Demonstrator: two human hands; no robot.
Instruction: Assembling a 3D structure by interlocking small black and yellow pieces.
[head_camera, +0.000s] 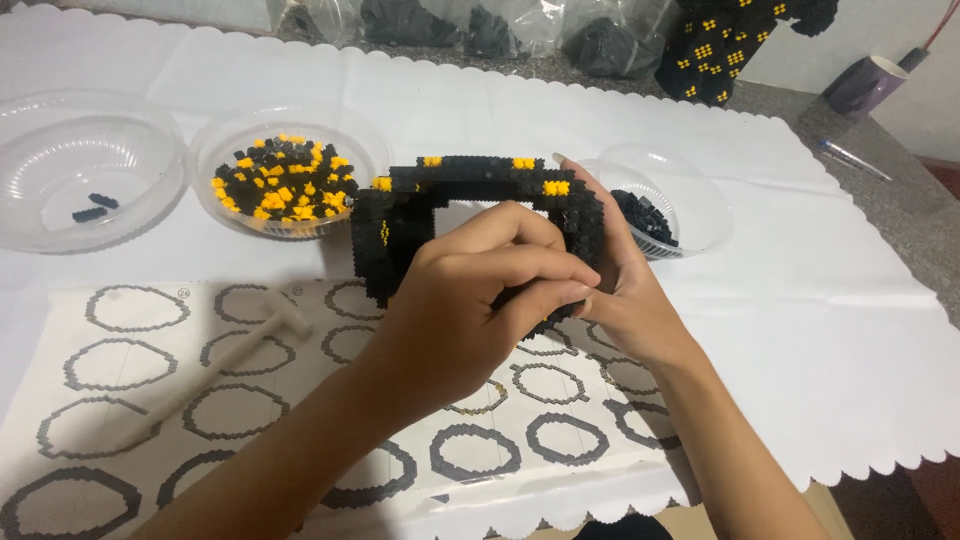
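A ring-shaped model of small black bricks with a few yellow ones (440, 190) is held upright above the table. My left hand (470, 300) crosses in front of it, fingers curled and pinched at its lower right part. My right hand (620, 290) grips the ring's right side from behind, fingertip up along the edge. The lower part of the ring is hidden by my hands.
A clear bowl of black and yellow bricks (285, 185) stands at the left, a nearly empty clear bowl (85, 170) further left, a bowl of black bricks (660, 215) behind my right hand. A printed sheet of ring outlines (150, 370) with a white tool (245, 345) lies below. Bags and a purple cup (865, 85) at the back.
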